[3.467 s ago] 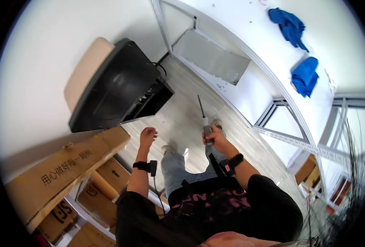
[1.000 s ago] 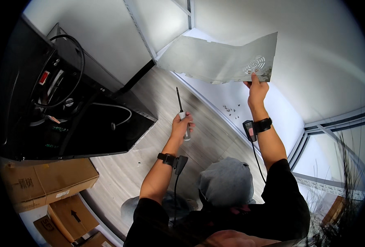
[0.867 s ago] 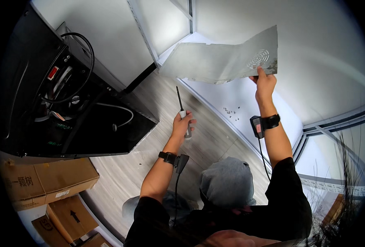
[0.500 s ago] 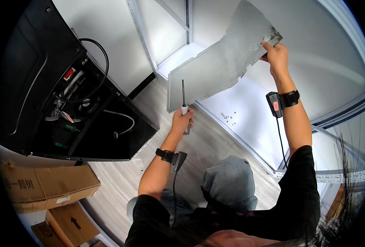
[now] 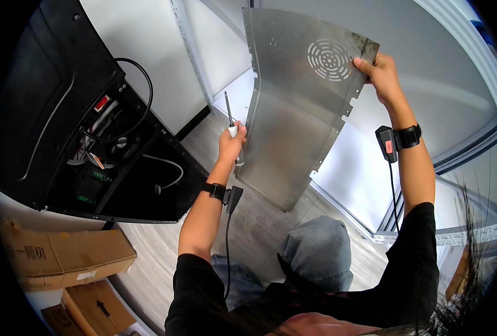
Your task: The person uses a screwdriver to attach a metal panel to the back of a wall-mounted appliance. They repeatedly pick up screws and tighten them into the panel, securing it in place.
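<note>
Since half a second ago the grey metal side panel (image 5: 299,112) has swung from a slanting, nearly flat lie overhead to stand almost upright in front of the person, its broad face now turned toward the camera, and it fills more of the middle of the view. The right hand (image 5: 380,70), which held the panel's far corner high to the right before, still pinches that same upper corner, fingers curled over the edge beside the round vent grille (image 5: 329,59). The left hand (image 5: 231,145) has come in from apart to touch the panel's left edge, while staying closed round the screwdriver (image 5: 230,119), whose thin shaft points up and slightly left, away from the person. The panel's long axis runs from the top of the view down toward the person's knee (image 5: 318,257), the grille end uppermost and the lower corner hanging above the pale wooden floor (image 5: 147,246). Both wrists carry black bands with small black devices and cables. To the left lies the open black computer case (image 5: 97,134), its cables and small fan showing, and below it, at the lower left, brown cardboard boxes (image 5: 63,260) sit on the floor
</note>
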`<state>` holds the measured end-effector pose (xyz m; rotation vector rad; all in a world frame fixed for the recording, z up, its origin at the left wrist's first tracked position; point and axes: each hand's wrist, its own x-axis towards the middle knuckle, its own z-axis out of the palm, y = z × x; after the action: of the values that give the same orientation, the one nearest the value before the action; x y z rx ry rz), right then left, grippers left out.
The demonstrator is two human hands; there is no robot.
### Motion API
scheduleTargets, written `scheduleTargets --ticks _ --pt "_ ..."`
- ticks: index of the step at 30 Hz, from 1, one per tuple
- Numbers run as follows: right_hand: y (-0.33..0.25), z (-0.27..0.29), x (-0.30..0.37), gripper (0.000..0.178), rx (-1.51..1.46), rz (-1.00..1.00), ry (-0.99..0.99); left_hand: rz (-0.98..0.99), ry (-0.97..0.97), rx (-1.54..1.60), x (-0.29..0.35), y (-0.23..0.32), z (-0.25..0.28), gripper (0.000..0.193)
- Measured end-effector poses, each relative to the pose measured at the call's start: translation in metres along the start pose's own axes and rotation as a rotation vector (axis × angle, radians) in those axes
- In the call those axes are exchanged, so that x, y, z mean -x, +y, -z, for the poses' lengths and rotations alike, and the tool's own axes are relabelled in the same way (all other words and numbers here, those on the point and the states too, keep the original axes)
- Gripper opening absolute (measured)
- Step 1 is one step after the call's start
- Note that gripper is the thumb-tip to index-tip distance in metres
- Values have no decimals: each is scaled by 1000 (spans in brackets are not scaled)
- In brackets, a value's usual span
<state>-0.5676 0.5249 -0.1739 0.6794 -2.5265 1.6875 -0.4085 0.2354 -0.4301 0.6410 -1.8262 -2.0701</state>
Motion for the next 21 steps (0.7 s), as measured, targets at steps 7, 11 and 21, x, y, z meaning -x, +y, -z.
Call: scheduleTargets --ticks 7,11,21 --pt "7 -7 20 11 -121 40 -127 -212 69 157 -2 27 7 57" --pt "24 -2 15 12 -120 58 -187 -288 19 169 -4 26 9 48" --pt "58 -12 3 18 -210 13 -200 -330 146 48 9 3 23 26"
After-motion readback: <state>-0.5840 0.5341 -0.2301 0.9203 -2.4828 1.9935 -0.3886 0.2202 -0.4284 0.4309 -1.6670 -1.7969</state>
